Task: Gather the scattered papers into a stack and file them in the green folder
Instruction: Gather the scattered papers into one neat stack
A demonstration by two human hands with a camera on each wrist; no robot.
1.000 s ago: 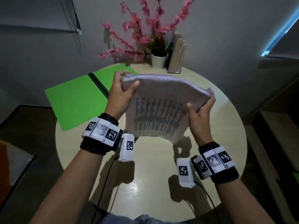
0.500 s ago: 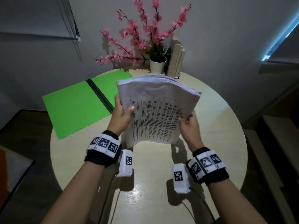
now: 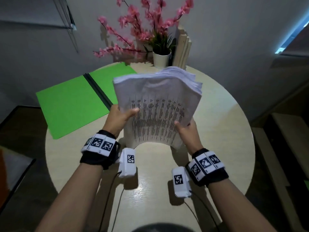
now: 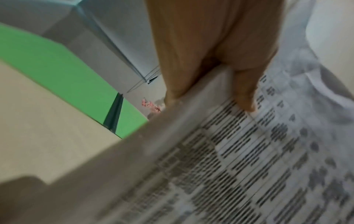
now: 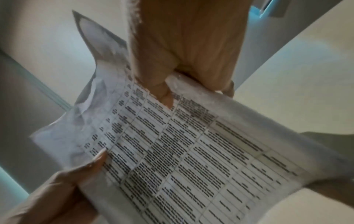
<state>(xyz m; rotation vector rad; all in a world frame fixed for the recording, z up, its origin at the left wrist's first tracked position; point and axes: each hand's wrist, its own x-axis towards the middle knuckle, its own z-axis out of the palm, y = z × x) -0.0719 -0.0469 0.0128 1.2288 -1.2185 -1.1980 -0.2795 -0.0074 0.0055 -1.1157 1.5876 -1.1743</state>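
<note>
While the green folder (image 3: 71, 104) lies open, holding nothing, left hand (image 3: 121, 117) and right hand (image 3: 187, 131) grip the paper stack (image 3: 157, 104)

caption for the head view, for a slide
Both hands hold a paper stack upright above the round table, beside the open green folder.

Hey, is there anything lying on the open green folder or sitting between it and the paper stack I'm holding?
Nothing visible. Left hand and right hand grip the paper stack upright on the table, beside the green folder, which lies open and bare. The flower pot stands behind.
</note>
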